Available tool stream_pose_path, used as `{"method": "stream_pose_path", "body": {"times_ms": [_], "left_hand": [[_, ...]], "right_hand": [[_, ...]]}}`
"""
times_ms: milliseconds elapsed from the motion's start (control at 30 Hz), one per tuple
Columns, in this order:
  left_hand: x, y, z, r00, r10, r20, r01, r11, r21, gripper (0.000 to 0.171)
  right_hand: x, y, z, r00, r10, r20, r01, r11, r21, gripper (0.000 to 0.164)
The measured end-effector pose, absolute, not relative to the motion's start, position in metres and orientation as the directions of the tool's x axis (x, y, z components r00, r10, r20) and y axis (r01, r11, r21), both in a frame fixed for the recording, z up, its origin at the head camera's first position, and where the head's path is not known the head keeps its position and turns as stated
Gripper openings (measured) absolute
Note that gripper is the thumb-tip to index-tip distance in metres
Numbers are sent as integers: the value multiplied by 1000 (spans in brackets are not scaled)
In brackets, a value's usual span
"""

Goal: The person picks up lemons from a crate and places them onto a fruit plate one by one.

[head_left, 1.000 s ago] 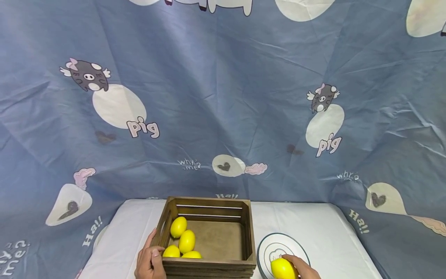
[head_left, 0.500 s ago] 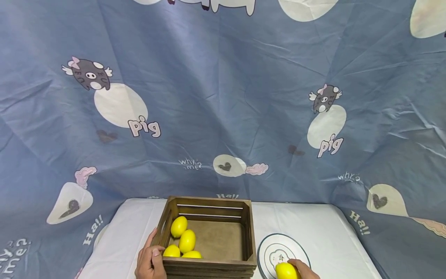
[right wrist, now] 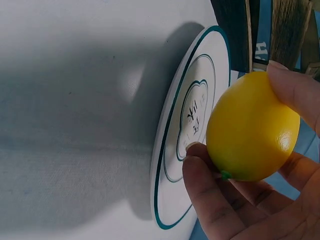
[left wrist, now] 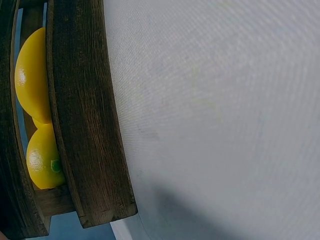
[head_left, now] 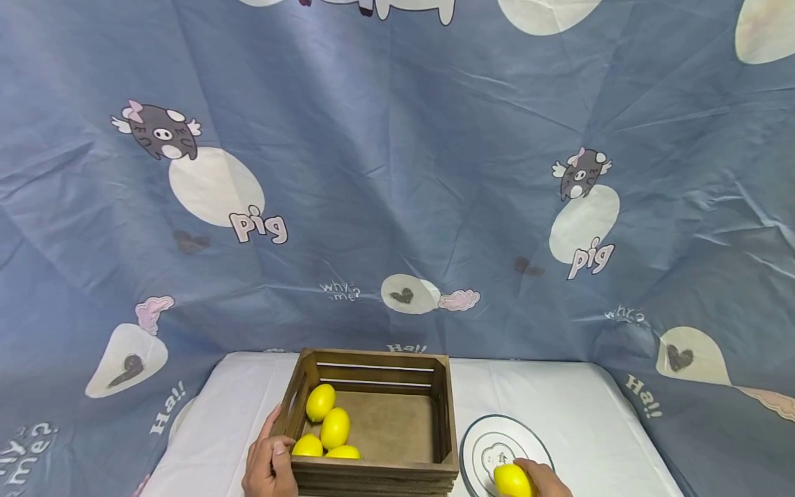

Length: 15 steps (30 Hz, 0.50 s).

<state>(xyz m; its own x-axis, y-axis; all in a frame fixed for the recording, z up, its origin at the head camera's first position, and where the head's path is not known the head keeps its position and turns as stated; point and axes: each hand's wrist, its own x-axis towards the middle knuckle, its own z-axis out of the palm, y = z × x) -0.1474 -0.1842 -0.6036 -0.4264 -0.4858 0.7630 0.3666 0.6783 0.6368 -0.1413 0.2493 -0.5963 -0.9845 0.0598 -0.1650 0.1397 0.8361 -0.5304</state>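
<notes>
My left hand (head_left: 268, 459) grips the front left corner of a slatted brown wooden crate (head_left: 373, 468), thumb toward the front rim and a finger along the left side. Several yellow lemons (head_left: 335, 428) lie inside, gathered at the crate's left. Through its slats, lemons (left wrist: 34, 75) also show in the left wrist view. My right hand (head_left: 545, 480) holds another lemon (right wrist: 252, 127) between thumb and fingers, its green tip toward the fingers. That lemon is low over a white plate (head_left: 477, 442) with dark green rings, right of the crate.
Both crate and plate stand on a white-covered table (head_left: 577, 407). A blue printed cloth (head_left: 397, 172) hangs behind the table and at both sides. The plate sits close beside the crate's right wall.
My right hand has shifted slightly to the right over the plate with its lemon, uncovering more of the plate's centre print. The left hand stays on the crate.
</notes>
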Motion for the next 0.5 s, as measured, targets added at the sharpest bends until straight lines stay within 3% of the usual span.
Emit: {"method": "stream_pose_path", "body": {"times_ms": [500], "left_hand": [[-145,-184,-601,-448,-482,753,352,679,645,23]], "right_hand": [[-163,249,-592,-998,-10,-63,26,840,-542,66]]}}
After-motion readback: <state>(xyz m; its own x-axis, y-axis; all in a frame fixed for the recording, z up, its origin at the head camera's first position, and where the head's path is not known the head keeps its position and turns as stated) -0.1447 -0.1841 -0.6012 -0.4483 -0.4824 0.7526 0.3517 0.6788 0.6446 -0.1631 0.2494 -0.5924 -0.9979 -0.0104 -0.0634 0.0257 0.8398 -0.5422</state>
